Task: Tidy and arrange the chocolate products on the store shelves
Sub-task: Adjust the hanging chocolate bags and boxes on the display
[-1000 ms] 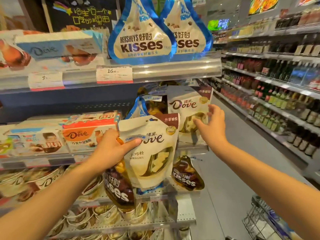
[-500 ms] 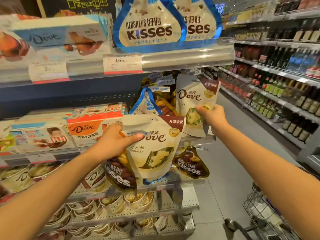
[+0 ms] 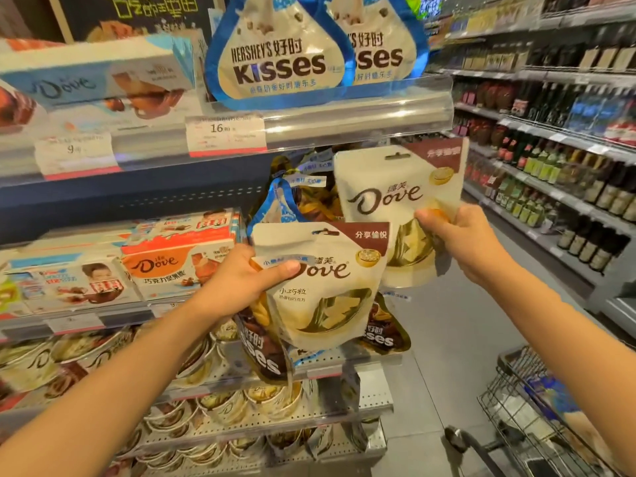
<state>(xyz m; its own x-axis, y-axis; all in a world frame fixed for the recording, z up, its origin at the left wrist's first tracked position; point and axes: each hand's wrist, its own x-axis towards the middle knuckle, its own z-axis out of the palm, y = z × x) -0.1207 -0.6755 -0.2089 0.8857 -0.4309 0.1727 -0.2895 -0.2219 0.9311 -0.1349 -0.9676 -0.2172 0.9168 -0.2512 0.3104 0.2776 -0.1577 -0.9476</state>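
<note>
My left hand [image 3: 241, 280] grips a cream Dove pouch [image 3: 327, 297] by its upper left corner, together with a brown Kisses bag [image 3: 263, 352] hanging behind and below it. My right hand [image 3: 461, 242] pinches a second cream Dove pouch [image 3: 389, 201] at its lower right side and holds it up in front of the hanging bags at the end of the shelf unit. More hanging bags [image 3: 309, 197] show behind both pouches, partly hidden.
Large blue Kisses bags [image 3: 278, 56] stand on the top shelf above a price rail [image 3: 344, 118]. Dove boxes [image 3: 172, 266] fill the middle shelf at left, tubs [image 3: 223, 404] the lower ones. A wire cart [image 3: 537, 418] stands at lower right, beside a bottle aisle [image 3: 557, 166].
My right hand has taken hold of the second Dove pouch and lifted it off toward me and to the right. The left hand keeps its grip on its pouch.
</note>
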